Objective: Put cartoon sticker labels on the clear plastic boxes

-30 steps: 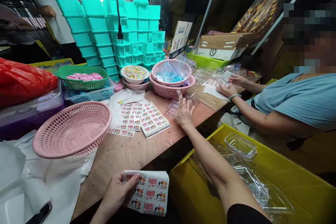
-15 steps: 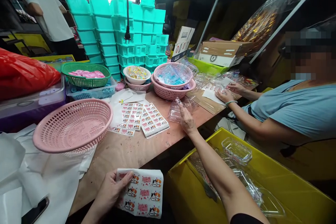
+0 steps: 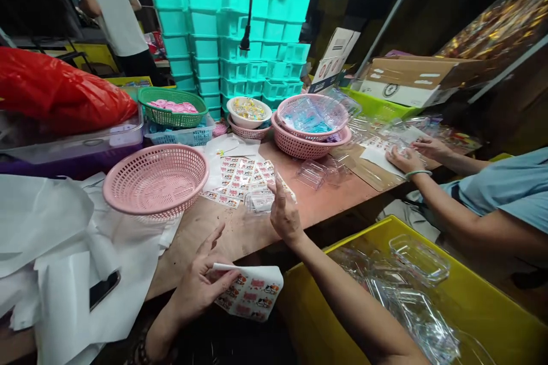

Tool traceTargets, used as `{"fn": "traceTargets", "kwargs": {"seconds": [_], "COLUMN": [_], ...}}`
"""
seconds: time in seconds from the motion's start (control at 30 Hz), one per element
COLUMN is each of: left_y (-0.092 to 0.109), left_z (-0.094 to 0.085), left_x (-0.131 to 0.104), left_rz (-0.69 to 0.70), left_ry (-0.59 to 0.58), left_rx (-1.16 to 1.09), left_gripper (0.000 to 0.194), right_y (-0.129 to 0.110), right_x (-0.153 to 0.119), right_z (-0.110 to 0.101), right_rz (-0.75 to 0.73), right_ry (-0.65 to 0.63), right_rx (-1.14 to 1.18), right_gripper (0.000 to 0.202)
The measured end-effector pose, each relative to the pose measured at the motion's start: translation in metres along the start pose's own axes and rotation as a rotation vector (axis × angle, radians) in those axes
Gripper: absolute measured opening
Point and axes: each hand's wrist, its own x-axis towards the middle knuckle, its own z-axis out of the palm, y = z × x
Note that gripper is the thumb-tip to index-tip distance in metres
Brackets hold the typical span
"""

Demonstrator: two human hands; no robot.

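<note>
Head view: left of a yellow bin (image 3: 483, 308), the left hand (image 3: 201, 280) pinches a sticker sheet (image 3: 256, 295), probably light and limp, best held by its edge; beyond the bin's left corner, the half-curled right hand (image 3: 286, 218) meets a clear box (image 3: 258, 203), its grip unclear.

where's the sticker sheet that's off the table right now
The sticker sheet is low, near the middle of the head view, held by the left hand just off the table's near edge, left of the yellow bin.
</note>
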Motion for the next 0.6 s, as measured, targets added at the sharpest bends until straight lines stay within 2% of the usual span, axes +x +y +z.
{"fn": "traceTargets", "kwargs": {"seconds": [0.1,0.2,0.3,0.37,0.43,0.5,0.6], "left_y": [0.001,-0.002,-0.008,-0.012,-0.015,-0.019,-0.023], "left_z": [-0.006,-0.011,-0.014,-0.014,-0.013,-0.011,-0.007], "left_x": [-0.004,-0.004,0.000,0.002,0.003,0.002,0.002], "left_rz": [-0.048,0.085,0.146,0.130,0.138,0.172,0.271], "left_ry": [0.007,0.026,-0.013,-0.044,-0.045,-0.017,0.058], "left_rx": [0.046,0.216,0.326,0.341,0.353,0.378,0.426], "left_gripper": [0.022,0.016,0.013,0.013,0.012,0.012,0.012], "right_y": [-0.030,-0.050,-0.058,-0.057,-0.053,-0.050,-0.049], "right_x": [-0.003,-0.008,-0.008,-0.003,0.006,0.018,0.037], "right_z": [0.018,0.032,0.032,0.018,-0.005,-0.032,-0.064], "right_rz": [-0.029,-0.106,-0.154,-0.173,-0.160,-0.091,0.073], "right_ry": [0.001,-0.026,-0.090,-0.215,-0.341,-0.383,-0.396], "right_rx": [0.108,0.205,0.264,0.305,0.364,0.458,0.619], "right_gripper": [0.079,0.081,0.083,0.083,0.081,0.072,0.043]}}
